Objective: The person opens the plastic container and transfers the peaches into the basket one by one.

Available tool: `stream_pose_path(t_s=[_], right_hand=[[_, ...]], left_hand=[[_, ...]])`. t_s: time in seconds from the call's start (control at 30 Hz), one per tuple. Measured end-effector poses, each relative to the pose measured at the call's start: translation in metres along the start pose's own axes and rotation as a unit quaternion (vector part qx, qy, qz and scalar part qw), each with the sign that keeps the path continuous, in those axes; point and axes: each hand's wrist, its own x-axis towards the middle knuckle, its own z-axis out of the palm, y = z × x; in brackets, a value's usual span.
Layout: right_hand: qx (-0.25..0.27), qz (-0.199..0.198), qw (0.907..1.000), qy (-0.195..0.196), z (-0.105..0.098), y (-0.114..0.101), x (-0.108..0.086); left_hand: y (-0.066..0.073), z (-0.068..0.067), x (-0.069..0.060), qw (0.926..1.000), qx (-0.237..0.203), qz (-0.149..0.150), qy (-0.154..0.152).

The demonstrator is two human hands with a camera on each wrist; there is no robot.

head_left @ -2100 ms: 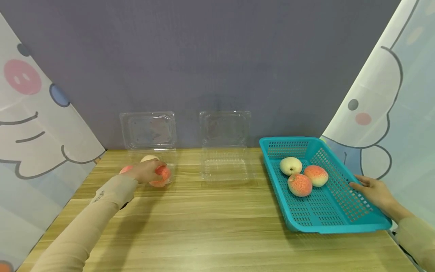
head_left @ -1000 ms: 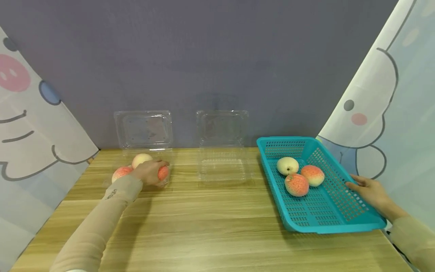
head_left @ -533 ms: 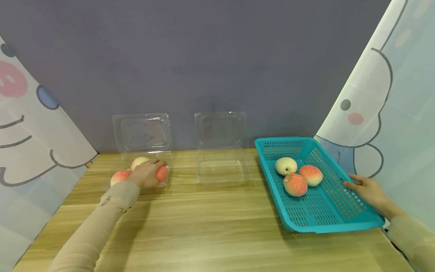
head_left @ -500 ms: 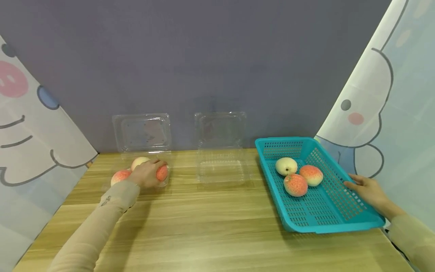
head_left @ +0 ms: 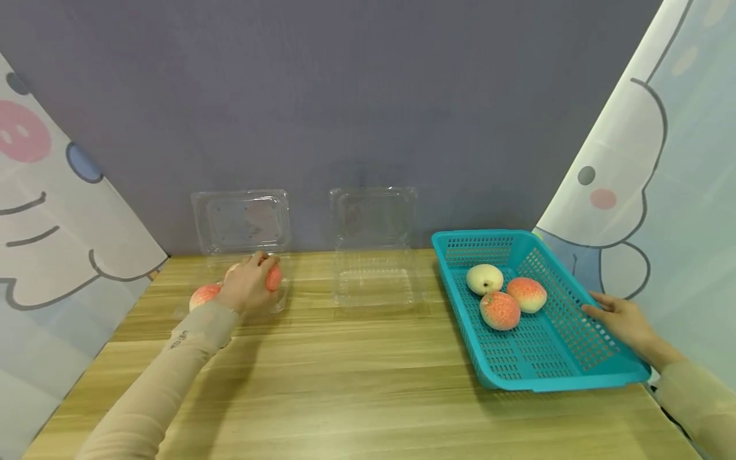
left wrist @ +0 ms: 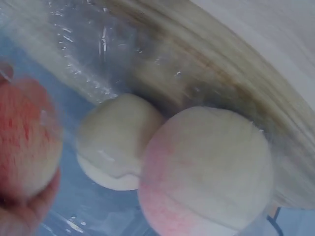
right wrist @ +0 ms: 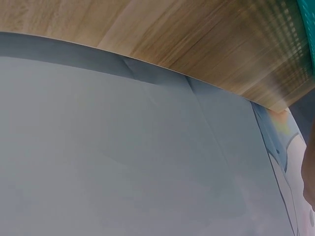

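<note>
Right hand is holding the basket; leftward of it, left hand is gripping a peach, apparently boxing it, release seemingly pending.

A big plain wall stands in front of me, gray with a bit of purple; on my left is a sheet with a big white cartoon on it, and it has a round pink nose; on my right is another sheet, pale blue, with a white cartoon that has a gray eye and a pink cheek; my table is wood with yellow-brown stripes; light makes a shiny patch close to me.
</note>
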Motion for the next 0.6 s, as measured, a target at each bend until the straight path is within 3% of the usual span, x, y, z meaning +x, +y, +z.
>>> stream_pose_path(t_s=[0.1,0.2,0.37,0.6], right_hand=[[-0.002,0.008,0.9999,-0.010,-0.002,-0.001,0.000],[0.002,0.011,0.9998,-0.014,-0.002,-0.001,-0.001],[-0.001,0.011,0.9998,-0.015,-0.002,-0.001,-0.002],[0.007,0.012,0.9998,-0.016,-0.001,0.000,-0.002]], left_hand=[[0.005,-0.004,0.002,0.9990,-0.001,-0.027,0.036],[0.013,-0.010,0.004,0.9985,-0.006,-0.035,0.040],[0.028,-0.017,0.005,0.9995,-0.017,-0.010,0.025],[0.050,-0.018,0.007,0.9980,-0.040,0.025,0.042]])
